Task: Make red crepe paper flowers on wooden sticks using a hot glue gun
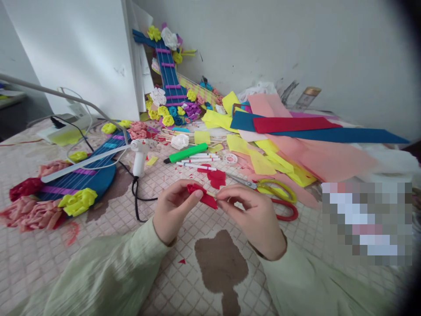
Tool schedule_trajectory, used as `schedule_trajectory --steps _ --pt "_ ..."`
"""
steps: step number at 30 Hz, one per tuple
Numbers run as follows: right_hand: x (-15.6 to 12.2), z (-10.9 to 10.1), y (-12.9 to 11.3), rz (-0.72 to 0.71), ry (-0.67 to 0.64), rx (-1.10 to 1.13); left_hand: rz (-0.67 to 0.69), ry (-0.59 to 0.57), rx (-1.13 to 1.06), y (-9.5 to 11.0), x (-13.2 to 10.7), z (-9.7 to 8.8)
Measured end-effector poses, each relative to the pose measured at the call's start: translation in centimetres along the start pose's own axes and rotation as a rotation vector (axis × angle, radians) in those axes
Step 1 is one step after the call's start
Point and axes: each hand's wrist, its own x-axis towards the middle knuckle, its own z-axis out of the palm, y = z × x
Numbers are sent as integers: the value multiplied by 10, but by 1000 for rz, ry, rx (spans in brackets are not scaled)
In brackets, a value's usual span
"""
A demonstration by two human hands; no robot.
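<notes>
My left hand (pixel 173 207) is closed on a small piece of red crepe paper (pixel 208 201), pinched between thumb and fingers. A thin pale stick (pixel 211 192) runs from the paper to my right hand (pixel 255 213), whose thumb and forefinger pinch its end. Part of the red paper is rolled or folded at my left fingertips; the rest hangs below the stick. Just beyond my hands lie red paper scraps (pixel 216 179) and scissors (pixel 278 189) with yellow and red handles. To the left stands a white glue gun (pixel 138 161) with a black cord.
A blue paper guitar (pixel 101 175) with paper flowers lies at left; another guitar (pixel 167 72) leans at the back. A green marker (pixel 187 152), thin white pens (pixel 197 166) and a tape roll (pixel 230 158) lie mid-table. Crepe paper strips (pixel 315 135) pile up at right.
</notes>
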Motion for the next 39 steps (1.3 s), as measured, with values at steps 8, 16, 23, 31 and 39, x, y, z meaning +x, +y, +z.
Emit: schedule_trajectory --steps 8,16,23,31,39 --pt "1 -1 -2 -51 -1 -20 47 51 61 3 0 -1" --pt "0 -1 -2 -33 8 -15 25 35 37 5 0 0" --pt "0 -2 1 -18 -16 -55 -43 90 -45 1 1 -1" --pt "0 -3 4 22 12 -97 -208 172 -392 4 8 2" --pt "1 -5 -3 95 -89 61 -237 -61 -282 -3 -5 4"
